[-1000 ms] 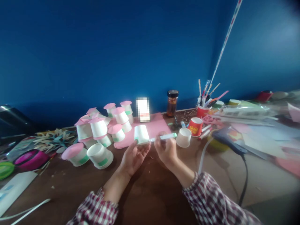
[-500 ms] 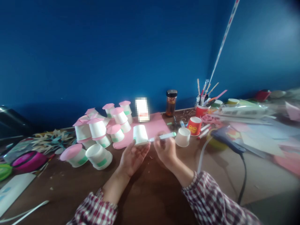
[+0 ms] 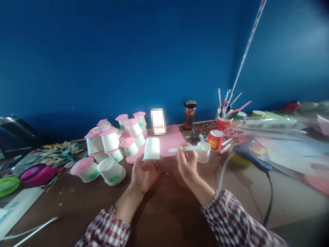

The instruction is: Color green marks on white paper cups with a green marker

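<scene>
My left hand (image 3: 147,172) holds a white paper cup (image 3: 151,149) upside down by its rim, fingers curled beneath it. No green patch shows on the side facing me. Between the thumb and fingers of my right hand (image 3: 187,161) is a marker pen (image 3: 187,149), its pale tip pointing left toward the cup but apart from it. Behind that hand stands another white paper cup (image 3: 204,153). To the left are several white cups with pink paper tops, among them one lying tilted (image 3: 85,169), and nested cups (image 3: 111,171) with a green patch.
Pink paper (image 3: 172,140) lies behind my hands, near a lidded jar (image 3: 189,116). On the right are a red paper cup (image 3: 215,140), a cup of pens and sticks (image 3: 224,122), a glue gun (image 3: 251,155) with its cord, and paper sheets (image 3: 288,151). A magenta roll (image 3: 38,174) sits left.
My right hand has drawn the marker to the right, away from the cup. The cup in my left hand has turned, and its green patch no longer shows.
</scene>
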Available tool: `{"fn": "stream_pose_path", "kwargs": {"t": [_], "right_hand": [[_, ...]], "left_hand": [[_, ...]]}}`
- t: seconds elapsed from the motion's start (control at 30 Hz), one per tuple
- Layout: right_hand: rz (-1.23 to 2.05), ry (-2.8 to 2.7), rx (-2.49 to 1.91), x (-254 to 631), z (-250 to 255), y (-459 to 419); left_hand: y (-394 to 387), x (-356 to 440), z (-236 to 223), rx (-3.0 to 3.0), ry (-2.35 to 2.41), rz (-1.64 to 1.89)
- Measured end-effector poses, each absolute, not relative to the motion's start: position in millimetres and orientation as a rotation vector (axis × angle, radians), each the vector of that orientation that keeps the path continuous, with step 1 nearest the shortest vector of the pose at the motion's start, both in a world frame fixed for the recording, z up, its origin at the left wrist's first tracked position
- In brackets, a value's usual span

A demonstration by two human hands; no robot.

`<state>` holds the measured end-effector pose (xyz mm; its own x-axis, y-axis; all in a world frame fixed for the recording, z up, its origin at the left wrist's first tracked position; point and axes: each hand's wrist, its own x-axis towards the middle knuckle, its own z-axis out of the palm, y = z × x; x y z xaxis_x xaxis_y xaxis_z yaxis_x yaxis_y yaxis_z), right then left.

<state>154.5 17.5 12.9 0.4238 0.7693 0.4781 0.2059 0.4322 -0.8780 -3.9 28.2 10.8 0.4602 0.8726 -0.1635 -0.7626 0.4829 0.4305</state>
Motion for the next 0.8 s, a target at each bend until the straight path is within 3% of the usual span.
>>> {"fn": "stream_pose_path", "kwargs": {"t": [0.8], "right_hand": [[0.234, -1.548, -1.279, 146.5, 4.4, 18.2]], "left_hand": [[42.3, -16.3, -11.1, 0.571, 0.467, 1.296]]}}
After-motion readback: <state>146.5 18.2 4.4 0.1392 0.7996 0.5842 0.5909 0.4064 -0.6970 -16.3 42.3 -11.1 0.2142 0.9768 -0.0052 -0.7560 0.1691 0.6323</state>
